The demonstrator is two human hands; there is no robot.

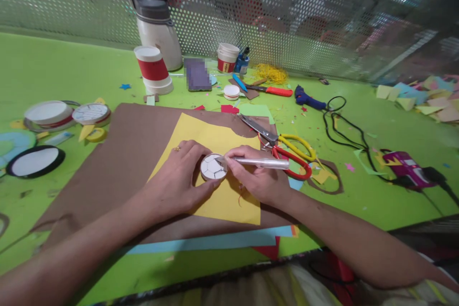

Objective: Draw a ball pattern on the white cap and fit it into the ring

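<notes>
Tracing pen (pixel 263 163) around disc (pixel 213 167)

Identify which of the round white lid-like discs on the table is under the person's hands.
The small white disc with drawn lines, on the yellow paper: left hand steadies it, right hand holds a pen to it. The others lie far left, untouched.
</notes>
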